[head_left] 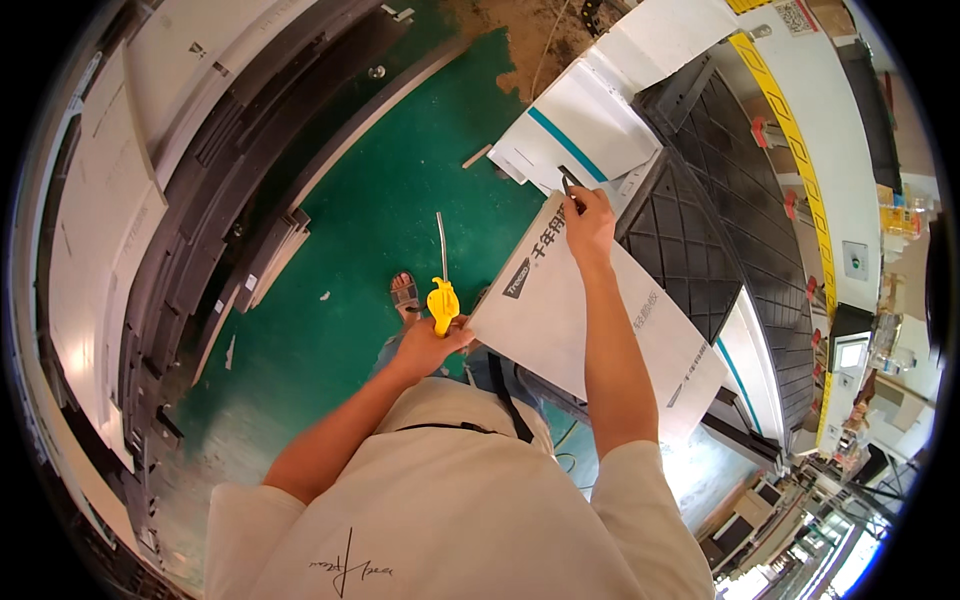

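White flat carton [575, 330], one, lies tilted across the black ribbed pallet [735, 170], running from 12 o'clock to 4 o'clock off the left hand [425, 345] and directly beneath the right hand [590, 222].

Right hand: arm stretched straight forward, fingers closed in a pinch on one thin dark pen-like tool [570, 185], its tip at the carton's far edge, 12 o'clock of the hand.

Left hand: forearm angled up from 7 o'clock, elbow bent, fingers wrapped in a fist round one yellow-handled tool [442, 300]; its thin metal shaft points to 12 o'clock over the green floor [390, 200]. The hand's knuckles touch the carton's near corner at 3 o'clock.

A second white carton with a teal stripe [585, 125] lies beyond, at 12 o'clock. One sandalled foot [405, 295] shows just at 10 o'clock of the left hand.
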`<state>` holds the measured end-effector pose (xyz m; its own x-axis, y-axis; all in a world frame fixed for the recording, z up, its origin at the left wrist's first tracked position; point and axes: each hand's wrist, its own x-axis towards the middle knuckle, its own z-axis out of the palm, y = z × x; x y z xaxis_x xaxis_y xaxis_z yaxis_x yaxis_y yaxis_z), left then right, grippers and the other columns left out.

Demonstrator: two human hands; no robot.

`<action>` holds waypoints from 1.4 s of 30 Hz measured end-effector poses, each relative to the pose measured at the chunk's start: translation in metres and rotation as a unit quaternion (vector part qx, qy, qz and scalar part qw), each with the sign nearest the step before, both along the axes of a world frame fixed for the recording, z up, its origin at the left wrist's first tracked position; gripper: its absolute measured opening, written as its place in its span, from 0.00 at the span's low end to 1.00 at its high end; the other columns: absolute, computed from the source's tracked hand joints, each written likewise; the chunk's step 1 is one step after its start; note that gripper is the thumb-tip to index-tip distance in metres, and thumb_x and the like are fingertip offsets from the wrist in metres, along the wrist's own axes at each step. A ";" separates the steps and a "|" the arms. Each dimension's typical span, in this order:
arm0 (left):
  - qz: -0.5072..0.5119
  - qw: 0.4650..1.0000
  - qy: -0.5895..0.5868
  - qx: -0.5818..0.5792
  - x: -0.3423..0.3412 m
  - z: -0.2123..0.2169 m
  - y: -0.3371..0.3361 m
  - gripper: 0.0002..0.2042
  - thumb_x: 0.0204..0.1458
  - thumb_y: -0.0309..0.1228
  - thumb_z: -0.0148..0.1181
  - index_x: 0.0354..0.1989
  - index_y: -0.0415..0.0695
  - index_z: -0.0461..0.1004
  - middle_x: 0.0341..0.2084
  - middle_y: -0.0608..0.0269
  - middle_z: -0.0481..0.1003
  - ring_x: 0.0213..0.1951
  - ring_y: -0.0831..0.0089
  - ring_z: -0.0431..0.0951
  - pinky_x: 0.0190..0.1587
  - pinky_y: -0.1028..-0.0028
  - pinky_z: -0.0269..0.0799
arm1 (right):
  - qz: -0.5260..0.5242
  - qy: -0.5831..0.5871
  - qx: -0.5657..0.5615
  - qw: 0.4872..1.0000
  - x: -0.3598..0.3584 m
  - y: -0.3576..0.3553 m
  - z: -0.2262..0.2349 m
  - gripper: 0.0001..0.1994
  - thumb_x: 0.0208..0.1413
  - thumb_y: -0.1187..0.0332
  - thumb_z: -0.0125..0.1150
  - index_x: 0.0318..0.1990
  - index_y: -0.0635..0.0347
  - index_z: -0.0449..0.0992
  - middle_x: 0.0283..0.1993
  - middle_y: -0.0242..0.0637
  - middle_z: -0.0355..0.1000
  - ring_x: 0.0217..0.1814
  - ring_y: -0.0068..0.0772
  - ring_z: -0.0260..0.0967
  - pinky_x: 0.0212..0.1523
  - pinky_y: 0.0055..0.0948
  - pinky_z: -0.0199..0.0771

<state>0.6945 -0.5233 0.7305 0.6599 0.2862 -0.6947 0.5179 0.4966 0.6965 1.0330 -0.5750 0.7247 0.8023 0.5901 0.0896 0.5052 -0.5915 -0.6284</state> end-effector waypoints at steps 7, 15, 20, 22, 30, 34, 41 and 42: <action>0.063 0.998 -0.011 -0.003 -0.001 -0.004 -0.016 0.19 0.58 0.33 0.68 0.51 0.31 0.76 0.35 0.63 0.80 0.35 0.78 0.79 0.42 0.75 0.74 | 0.164 -0.038 -0.024 0.985 0.016 0.019 0.012 0.04 0.57 0.75 0.66 0.39 0.60 0.83 0.36 0.42 0.72 0.39 0.50 0.74 0.39 0.43 0.73; 0.190 0.981 0.027 -0.019 0.001 0.001 -0.040 0.19 0.58 0.34 0.69 0.52 0.32 0.77 0.31 0.66 0.79 0.33 0.80 0.77 0.39 0.78 0.72 | 0.174 -0.093 -0.019 0.980 0.015 0.018 0.000 0.04 0.57 0.74 0.64 0.39 0.63 0.81 0.35 0.46 0.71 0.35 0.51 0.73 0.37 0.45 0.72; 0.204 0.976 0.071 0.017 0.005 0.005 -0.051 0.20 0.58 0.37 0.71 0.51 0.34 0.78 0.32 0.66 0.80 0.32 0.82 0.77 0.32 0.79 0.67 | 0.245 -0.086 0.013 0.966 0.030 0.013 -0.004 0.03 0.58 0.74 0.63 0.37 0.62 0.80 0.33 0.44 0.70 0.35 0.50 0.72 0.36 0.45 0.72; 0.241 0.967 0.077 0.022 0.009 0.010 -0.056 0.19 0.57 0.38 0.71 0.49 0.35 0.80 0.32 0.64 0.81 0.33 0.79 0.80 0.36 0.77 0.73 | 0.290 -0.071 0.031 0.954 0.013 0.005 -0.005 0.02 0.57 0.74 0.63 0.36 0.61 0.79 0.33 0.44 0.69 0.35 0.51 0.71 0.36 0.44 0.71; 0.392 0.917 0.038 -0.058 0.014 0.004 -0.090 0.21 0.58 0.37 0.70 0.54 0.34 0.77 0.40 0.62 0.82 0.33 0.77 0.80 0.33 0.77 0.70 | 0.435 0.079 0.042 0.896 -0.117 -0.036 0.018 0.02 0.52 0.77 0.62 0.33 0.60 0.77 0.32 0.43 0.67 0.38 0.51 0.69 0.38 0.45 0.70; 0.393 0.913 -0.034 -0.106 0.004 0.001 -0.106 0.22 0.60 0.31 0.64 0.61 0.33 0.73 0.48 0.62 0.81 0.32 0.80 0.76 0.32 0.79 0.67 | 0.289 -0.024 0.056 0.955 -0.003 -0.008 0.004 0.02 0.58 0.76 0.64 0.36 0.63 0.81 0.34 0.42 0.74 0.36 0.43 0.73 0.38 0.40 0.73; 0.396 0.891 -0.127 -0.181 -0.005 -0.011 -0.120 0.32 0.52 0.17 0.54 0.70 0.32 0.63 0.60 0.58 0.75 0.29 0.83 0.63 0.32 0.80 0.64 | 0.425 0.073 0.042 0.901 -0.172 -0.056 0.012 0.01 0.53 0.76 0.63 0.31 0.60 0.78 0.31 0.44 0.70 0.37 0.49 0.71 0.39 0.43 0.72; 0.394 0.890 -0.136 -0.184 -0.005 -0.008 -0.120 0.33 0.52 0.17 0.54 0.71 0.32 0.61 0.62 0.58 0.73 0.29 0.83 0.63 0.32 0.79 0.63 | 0.441 0.142 0.050 0.885 -0.186 -0.058 0.020 0.01 0.53 0.76 0.63 0.31 0.60 0.78 0.31 0.45 0.70 0.37 0.50 0.71 0.39 0.44 0.72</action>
<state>0.6892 -0.6431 0.7222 0.5136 0.5203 -0.6823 -0.2554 0.8518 0.4574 0.8466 -0.6326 0.7446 0.0330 0.9985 0.0447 0.5565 0.0188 -0.8307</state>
